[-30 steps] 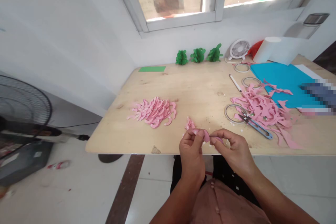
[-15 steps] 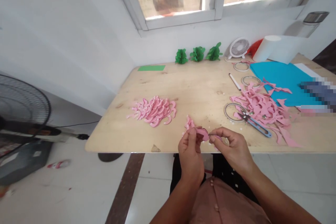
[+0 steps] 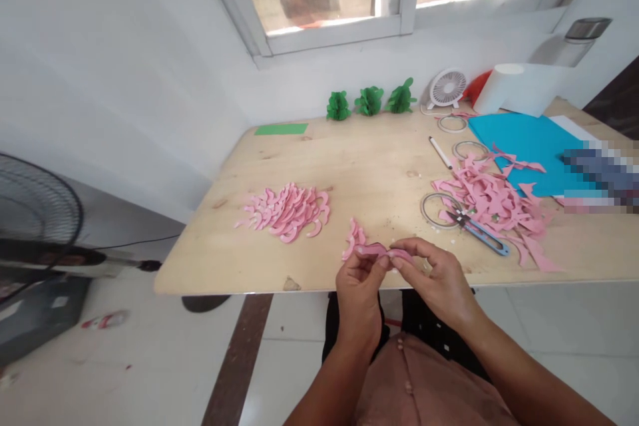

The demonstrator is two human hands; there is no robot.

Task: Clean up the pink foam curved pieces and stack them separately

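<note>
Near the table's front edge, my left hand (image 3: 360,296) pinches a curved pink paper piece (image 3: 370,249). My right hand (image 3: 439,279) is closed on a second pink paper piece (image 3: 401,255), and the ends of the two pieces meet between my fingertips. Just behind my left hand lies a small group of pink pieces (image 3: 354,237). Further left is a big heap of curved pink cutouts (image 3: 289,210). Blue-handled scissors or snips (image 3: 482,234) rest to the right, beside a tape ring (image 3: 424,210) and pink paper scraps (image 3: 499,203).
Three green paper shapes (image 3: 370,101) stand along the wall, left of a small white fan (image 3: 448,88). A green strip (image 3: 281,128), a white pen (image 3: 440,152) and blue sheets (image 3: 524,140) lie on the wooden table (image 3: 369,160). A black floor fan (image 3: 40,213) stands at left.
My hands have come closer together, and the two pink pieces now meet at their ends. My left thumb has shifted right toward the joint. The view has moved slightly.
</note>
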